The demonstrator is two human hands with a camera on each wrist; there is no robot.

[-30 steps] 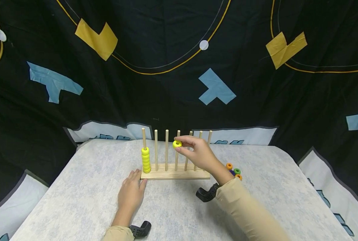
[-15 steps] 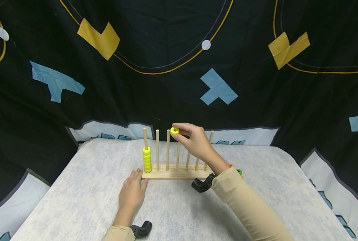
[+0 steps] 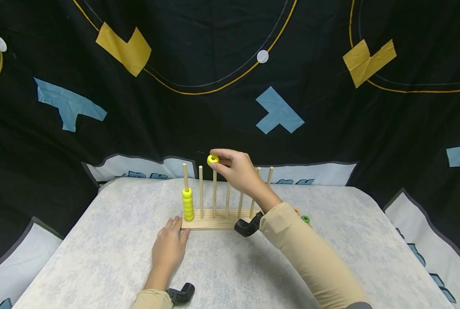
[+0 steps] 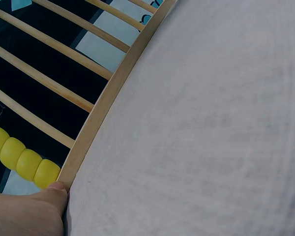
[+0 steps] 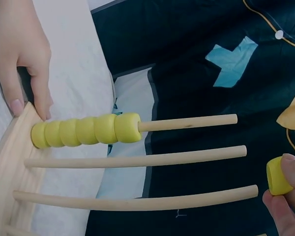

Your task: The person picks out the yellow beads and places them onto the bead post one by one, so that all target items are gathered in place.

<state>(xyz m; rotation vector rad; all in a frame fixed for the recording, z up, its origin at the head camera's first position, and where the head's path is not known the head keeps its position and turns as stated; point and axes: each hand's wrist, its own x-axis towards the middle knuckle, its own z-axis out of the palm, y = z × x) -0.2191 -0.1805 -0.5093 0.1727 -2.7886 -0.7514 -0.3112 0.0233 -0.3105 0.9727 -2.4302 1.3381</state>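
Note:
A wooden peg rack (image 3: 214, 223) with several upright pegs stands on the table. Several yellow beads (image 3: 188, 208) are stacked on its leftmost peg. My right hand (image 3: 237, 171) pinches a yellow bead (image 5: 278, 178) between thumb and fingers. In the head view this bead sits over the top of the third peg from the left; the right wrist view shows it slightly apart from that peg's tip (image 5: 253, 191). My left hand (image 3: 169, 249) holds the left end of the base, thumb (image 4: 56, 189) at the front edge and fingers at the side.
Orange and green beads (image 3: 305, 219) lie on the table right of the rack, partly hidden by my right sleeve (image 3: 303, 249). A black curtain (image 3: 199, 120) hangs behind the table (image 3: 110, 249). Both wrists carry black camera mounts (image 3: 181, 294).
My right hand has carried the yellow bead up and leftward, from near the fourth peg to above the third. The left hand has stayed on the base.

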